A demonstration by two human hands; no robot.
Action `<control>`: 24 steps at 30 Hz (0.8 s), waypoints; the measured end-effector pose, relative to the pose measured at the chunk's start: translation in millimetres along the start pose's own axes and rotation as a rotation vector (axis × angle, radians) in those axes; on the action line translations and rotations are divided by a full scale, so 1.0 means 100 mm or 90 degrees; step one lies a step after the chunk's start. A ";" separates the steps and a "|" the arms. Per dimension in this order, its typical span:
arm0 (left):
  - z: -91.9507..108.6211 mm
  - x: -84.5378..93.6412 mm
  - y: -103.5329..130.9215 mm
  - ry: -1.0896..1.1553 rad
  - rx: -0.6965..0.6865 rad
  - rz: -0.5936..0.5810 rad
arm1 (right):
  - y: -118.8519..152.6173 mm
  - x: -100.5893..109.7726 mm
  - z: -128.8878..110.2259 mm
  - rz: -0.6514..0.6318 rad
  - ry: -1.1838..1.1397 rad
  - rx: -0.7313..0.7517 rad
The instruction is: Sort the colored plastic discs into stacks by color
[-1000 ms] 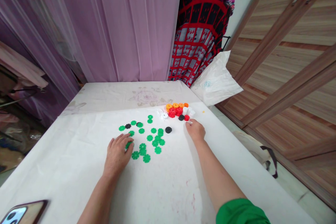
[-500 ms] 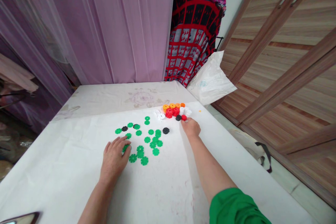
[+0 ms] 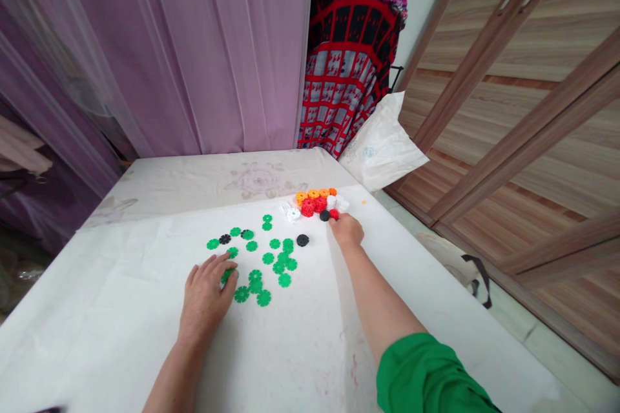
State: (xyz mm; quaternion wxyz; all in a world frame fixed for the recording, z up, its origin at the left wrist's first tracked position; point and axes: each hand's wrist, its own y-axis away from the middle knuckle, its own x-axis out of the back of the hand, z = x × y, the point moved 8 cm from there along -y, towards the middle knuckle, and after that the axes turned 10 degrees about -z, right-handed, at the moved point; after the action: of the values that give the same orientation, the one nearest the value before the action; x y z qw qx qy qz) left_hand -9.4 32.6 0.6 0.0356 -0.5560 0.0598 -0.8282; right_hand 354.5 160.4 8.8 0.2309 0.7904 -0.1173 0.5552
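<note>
My left hand (image 3: 207,290) rests palm down on the white table, fingers apart. Its fingertips lie by a green notched disc (image 3: 232,252), and another green disc (image 3: 226,276) shows partly between thumb and forefinger. My right hand (image 3: 347,231) reaches to the stacks, its fingers closed at a red disc (image 3: 334,214) beside a black disc (image 3: 325,215); the fingertips are partly hidden. Behind these stand red stacks (image 3: 308,208), orange stacks (image 3: 313,194) and white stacks (image 3: 341,203). Several green discs (image 3: 256,285) lie scattered between my hands.
A lone black disc (image 3: 303,241) lies between the green discs and the stacks. White discs (image 3: 292,213) sit left of the red stacks. A white plastic bag (image 3: 382,145) hangs at the table's right far corner. Wooden cabinet doors (image 3: 508,110) stand to the right.
The view has shifted slightly, so everything appears a little further left. Both hands keep nearly the same places relative to the discs.
</note>
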 end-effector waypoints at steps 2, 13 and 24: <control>0.00 0.00 0.00 0.001 -0.001 -0.001 | -0.01 0.00 0.00 -0.002 0.000 0.003; -0.01 0.00 -0.01 0.001 0.001 -0.017 | -0.02 -0.02 -0.01 0.005 0.003 0.009; 0.01 0.02 -0.01 -0.002 0.008 -0.001 | -0.01 -0.02 -0.03 -0.001 0.016 0.009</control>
State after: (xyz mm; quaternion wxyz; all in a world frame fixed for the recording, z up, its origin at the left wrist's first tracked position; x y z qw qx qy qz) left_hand -9.8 32.9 3.0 0.0384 -0.5572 0.0540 -0.8277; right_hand 352.2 162.8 7.9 0.2274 0.7848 -0.1100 0.5659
